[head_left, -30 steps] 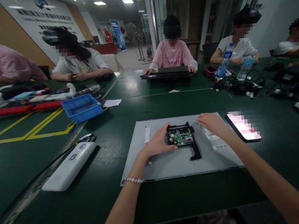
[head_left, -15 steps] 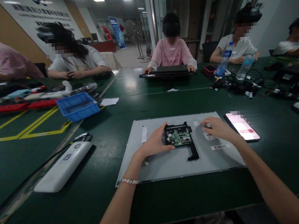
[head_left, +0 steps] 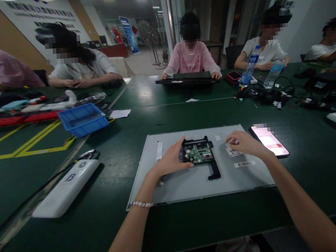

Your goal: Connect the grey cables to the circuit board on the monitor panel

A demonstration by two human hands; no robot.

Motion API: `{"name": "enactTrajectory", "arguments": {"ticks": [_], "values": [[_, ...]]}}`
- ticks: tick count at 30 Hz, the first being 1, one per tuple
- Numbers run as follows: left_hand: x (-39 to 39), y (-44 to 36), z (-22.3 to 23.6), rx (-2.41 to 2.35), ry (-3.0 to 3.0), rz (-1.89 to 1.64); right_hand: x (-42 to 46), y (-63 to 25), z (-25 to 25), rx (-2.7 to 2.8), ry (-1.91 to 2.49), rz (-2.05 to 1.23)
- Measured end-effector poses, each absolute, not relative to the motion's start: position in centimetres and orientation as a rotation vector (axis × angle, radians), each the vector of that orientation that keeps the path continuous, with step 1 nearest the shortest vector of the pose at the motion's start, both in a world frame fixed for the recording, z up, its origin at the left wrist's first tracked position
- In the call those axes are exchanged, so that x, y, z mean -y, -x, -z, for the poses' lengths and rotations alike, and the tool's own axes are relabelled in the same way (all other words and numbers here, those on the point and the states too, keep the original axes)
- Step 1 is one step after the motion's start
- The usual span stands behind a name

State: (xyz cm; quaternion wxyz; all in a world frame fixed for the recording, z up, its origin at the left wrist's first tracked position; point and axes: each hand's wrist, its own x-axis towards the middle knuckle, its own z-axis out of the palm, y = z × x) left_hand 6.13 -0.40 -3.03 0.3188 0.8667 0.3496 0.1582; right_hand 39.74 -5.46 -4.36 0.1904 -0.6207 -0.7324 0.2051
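Note:
A grey flat panel [head_left: 173, 189] lies on the table before me, with a black plastic bracket [head_left: 215, 171] on it. Inside the bracket sits a green circuit board [head_left: 198, 155]. My left hand [head_left: 170, 158] spans the bracket's left side, fingers at its upper corner and thumb along the lower edge, gripping it. To the right, my right hand [head_left: 245, 143] is closed in a pinch above the panel, beside a white label [head_left: 233, 152]; what its fingertips hold, if anything, is hidden. Another barcode label [head_left: 244, 164] lies nearer me.
A lit phone [head_left: 269, 141] lies right of the panel. At left are a white power bank [head_left: 66, 188] marked B with a cable, and a blue bin [head_left: 83, 120]. Bottles [head_left: 249, 67] and tangled cables [head_left: 270, 96] lie farther right. Across the table a person [head_left: 191, 58] holds a dark panel.
The whole view has shifted slightly, moving the scene a little left in the picture. My left hand stays on the bracket, and my right hand remains pinched over the panel with only slight finger movement.

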Motion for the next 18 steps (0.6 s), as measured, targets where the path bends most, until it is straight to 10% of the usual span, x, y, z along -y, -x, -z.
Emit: {"name": "enactTrajectory", "arguments": {"ticks": [18], "values": [[0.15,-6.05,3.5,-0.923,-2.299,-0.407,5.42,-40.22,4.57,2.026,1.842,-0.46]]}}
